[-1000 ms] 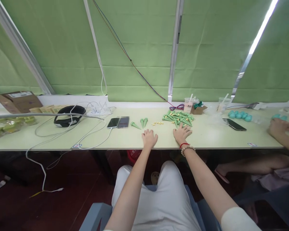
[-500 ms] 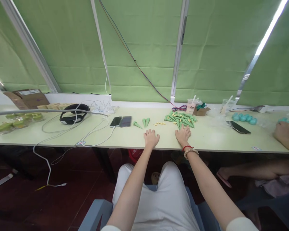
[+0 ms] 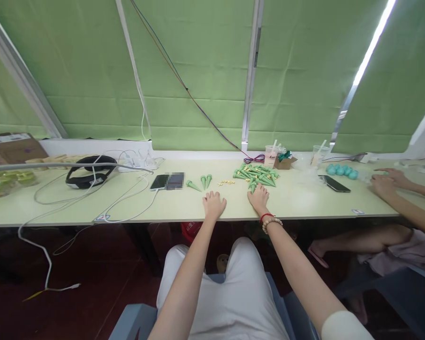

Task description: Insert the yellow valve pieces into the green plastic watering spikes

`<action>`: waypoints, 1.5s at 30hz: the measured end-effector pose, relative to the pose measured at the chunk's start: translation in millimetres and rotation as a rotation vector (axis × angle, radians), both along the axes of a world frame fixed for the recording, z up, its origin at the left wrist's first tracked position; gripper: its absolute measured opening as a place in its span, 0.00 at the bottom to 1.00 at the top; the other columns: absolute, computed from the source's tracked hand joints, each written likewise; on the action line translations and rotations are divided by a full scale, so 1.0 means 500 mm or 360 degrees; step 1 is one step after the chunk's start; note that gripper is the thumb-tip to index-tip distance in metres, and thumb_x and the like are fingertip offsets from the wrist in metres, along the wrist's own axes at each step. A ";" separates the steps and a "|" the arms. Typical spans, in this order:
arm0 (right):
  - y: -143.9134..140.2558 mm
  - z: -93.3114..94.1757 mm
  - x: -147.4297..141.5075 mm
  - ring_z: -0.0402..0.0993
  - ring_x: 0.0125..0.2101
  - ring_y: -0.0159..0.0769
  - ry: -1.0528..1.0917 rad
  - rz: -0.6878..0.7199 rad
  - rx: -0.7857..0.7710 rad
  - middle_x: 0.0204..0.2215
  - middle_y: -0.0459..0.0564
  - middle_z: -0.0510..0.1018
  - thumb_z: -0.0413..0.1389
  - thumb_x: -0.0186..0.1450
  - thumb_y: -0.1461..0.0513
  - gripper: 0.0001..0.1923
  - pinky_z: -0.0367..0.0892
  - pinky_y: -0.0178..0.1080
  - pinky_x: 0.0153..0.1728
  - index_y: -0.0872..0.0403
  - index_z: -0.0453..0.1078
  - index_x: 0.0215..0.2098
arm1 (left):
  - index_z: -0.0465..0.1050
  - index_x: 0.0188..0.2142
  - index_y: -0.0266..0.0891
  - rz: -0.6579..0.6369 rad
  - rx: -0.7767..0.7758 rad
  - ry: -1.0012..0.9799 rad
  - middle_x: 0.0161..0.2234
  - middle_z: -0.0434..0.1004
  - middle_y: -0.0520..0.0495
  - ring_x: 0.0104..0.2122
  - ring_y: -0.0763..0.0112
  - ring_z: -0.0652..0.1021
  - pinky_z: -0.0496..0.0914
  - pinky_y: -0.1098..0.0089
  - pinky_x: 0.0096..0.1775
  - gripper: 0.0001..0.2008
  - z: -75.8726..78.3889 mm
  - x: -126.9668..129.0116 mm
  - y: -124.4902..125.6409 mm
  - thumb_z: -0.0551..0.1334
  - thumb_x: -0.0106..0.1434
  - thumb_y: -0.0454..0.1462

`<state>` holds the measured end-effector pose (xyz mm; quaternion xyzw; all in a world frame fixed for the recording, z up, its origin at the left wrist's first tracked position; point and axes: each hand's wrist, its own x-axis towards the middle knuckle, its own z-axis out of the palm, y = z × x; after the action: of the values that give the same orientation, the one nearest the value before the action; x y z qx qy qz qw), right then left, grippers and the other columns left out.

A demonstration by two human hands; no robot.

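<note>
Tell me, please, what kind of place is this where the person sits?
Probably a small assembly workroom. A long table runs under windows covered by green blinds. A pile of green plastic cones lies by the right hand, the left hand rests flat, and a co-worker's hands work alongside.

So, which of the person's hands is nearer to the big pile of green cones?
The right hand. Its fingertips reach the near edge of the pile of green cones. The left hand rests flat on the table, to the left of the pile and clearly apart from it.

no legible text or labels
</note>
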<state>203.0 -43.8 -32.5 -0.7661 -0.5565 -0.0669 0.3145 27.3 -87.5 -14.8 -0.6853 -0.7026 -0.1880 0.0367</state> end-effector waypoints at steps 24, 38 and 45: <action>-0.019 0.011 0.002 0.69 0.40 0.39 0.0107 0.0301 -0.0018 0.43 0.56 0.68 0.43 0.63 0.60 0.17 0.60 0.36 0.37 0.58 0.62 0.48 | 0.65 0.46 0.39 0.0038 -0.0034 0.0019 0.48 0.65 0.40 0.49 0.56 0.62 0.53 0.60 0.48 0.19 -0.005 0.003 -0.007 0.47 0.60 0.44; -0.022 0.020 0.002 0.67 0.43 0.39 0.0183 0.0393 0.0205 0.44 0.56 0.71 0.37 0.67 0.57 0.21 0.59 0.36 0.39 0.57 0.57 0.53 | 0.66 0.45 0.38 0.0008 0.0027 0.0013 0.46 0.66 0.39 0.47 0.55 0.63 0.55 0.59 0.47 0.19 -0.011 0.001 -0.002 0.47 0.60 0.44; -0.034 0.025 -0.005 0.65 0.46 0.35 0.0155 0.0649 0.0455 0.49 0.53 0.68 0.38 0.67 0.59 0.17 0.60 0.33 0.42 0.55 0.58 0.51 | 0.66 0.45 0.38 -0.0012 0.0048 -0.0022 0.45 0.66 0.38 0.47 0.55 0.63 0.55 0.59 0.46 0.19 -0.007 0.000 -0.001 0.47 0.59 0.43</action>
<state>200.3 -60.9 -19.9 -0.5880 -0.6686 -0.0432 0.4532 27.4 -88.2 -18.5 -0.6860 -0.6973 -0.2034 0.0415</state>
